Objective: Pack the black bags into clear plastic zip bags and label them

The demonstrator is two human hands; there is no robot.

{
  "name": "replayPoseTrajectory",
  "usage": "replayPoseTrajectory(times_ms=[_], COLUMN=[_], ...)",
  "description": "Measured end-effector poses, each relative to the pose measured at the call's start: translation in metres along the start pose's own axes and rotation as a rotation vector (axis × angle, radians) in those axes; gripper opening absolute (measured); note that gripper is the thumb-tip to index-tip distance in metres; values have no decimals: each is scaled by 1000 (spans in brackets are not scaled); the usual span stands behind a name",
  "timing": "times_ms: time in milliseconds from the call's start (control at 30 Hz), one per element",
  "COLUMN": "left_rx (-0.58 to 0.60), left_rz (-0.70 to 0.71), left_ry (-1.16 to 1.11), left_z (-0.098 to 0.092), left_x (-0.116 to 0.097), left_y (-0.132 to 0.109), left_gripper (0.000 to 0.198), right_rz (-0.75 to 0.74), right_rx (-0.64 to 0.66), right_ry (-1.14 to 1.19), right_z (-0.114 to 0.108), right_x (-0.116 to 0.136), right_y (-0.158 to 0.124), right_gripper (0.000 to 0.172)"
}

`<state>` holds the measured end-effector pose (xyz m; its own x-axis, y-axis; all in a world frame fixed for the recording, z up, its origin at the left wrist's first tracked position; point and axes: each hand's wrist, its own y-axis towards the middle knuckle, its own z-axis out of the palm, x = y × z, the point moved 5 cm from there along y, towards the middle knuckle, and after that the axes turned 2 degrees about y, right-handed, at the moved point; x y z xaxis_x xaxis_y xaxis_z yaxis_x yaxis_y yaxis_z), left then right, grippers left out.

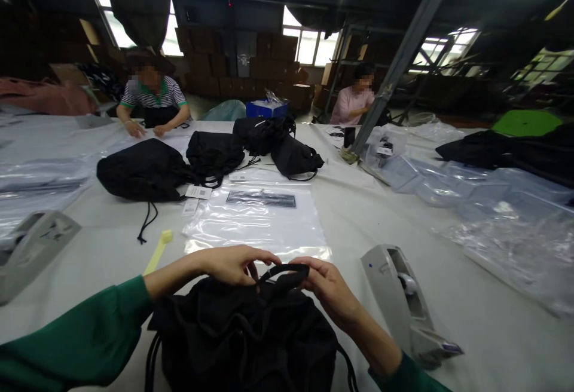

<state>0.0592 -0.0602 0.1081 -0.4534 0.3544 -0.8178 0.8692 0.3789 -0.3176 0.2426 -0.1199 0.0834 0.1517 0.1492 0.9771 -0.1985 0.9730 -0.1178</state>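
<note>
A black drawstring bag (246,332) lies in front of me at the table's near edge, its gathered top facing away and cords hanging at both sides. My right hand (325,284) pinches the black strap loop (287,269) at the top of the bag. At the loop's left end is my left hand (237,263), fingers curled with the tips at the fabric; whether it grips the strap is partly hidden. Just beyond both hands lies a stack of clear plastic bags (255,224) with a dark printed panel.
Several black bags (143,168) with paper tags (198,192) lie farther back. Tape dispensers stand left (40,242) and right (403,296). A yellow strip (156,251) is by my left forearm. Plastic packaging (502,219) covers the right side. Two people (152,96) sit across the table; a metal post (399,63) rises behind.
</note>
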Motion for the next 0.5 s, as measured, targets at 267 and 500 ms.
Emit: replayPoseTrajectory(times_ms=[267,500], left_rx=[-138,-124], left_rz=[74,249], left_ry=[-65,159], left_z=[2,30], left_x=[-1,-34], left_y=[-22,-51], left_gripper=[44,30], right_rz=[-25,-18], right_rx=[162,248], right_ry=[-488,-494], right_z=[0,20], right_x=[-20,-32], right_y=[17,4], right_gripper=[55,52])
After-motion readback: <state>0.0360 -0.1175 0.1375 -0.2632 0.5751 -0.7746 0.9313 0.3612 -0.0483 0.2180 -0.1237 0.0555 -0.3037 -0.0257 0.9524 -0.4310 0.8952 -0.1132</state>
